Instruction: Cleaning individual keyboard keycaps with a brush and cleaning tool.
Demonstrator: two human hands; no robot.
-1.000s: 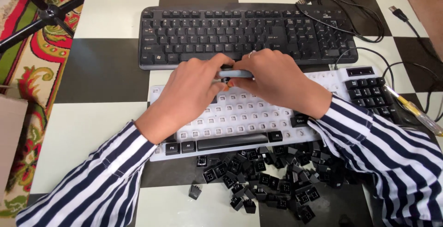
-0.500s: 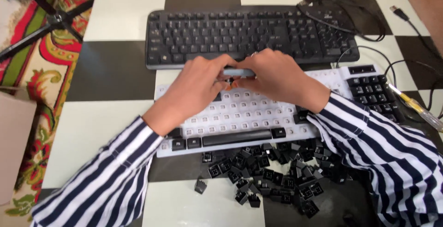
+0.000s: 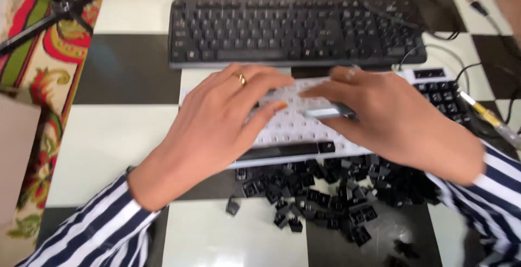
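As palms face down, right hand [image 3: 401, 120] pinching tool [image 3: 328, 112]

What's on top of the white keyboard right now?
Both hands rest on the white keyboard: the left hand flat, the right hand holding a small grey tool. A black spacebar remains. The hands hide the middle rows.

This looks like a home room used as a makeshift repair spot rather than a workshop. The surface [image 3: 125, 137] is patterned in large black and cream checks, and beside it lies a bright rug [image 3: 40, 77] with red, green and yellow swirls, the kind found in a living space. A black tripod [image 3: 59, 9] stands on that rug. Two keyboards, one black [image 3: 293, 28] and one stripped white [image 3: 304, 131], lie among trailing cables [image 3: 434, 44] and a heap of loose black keycaps [image 3: 331, 196].
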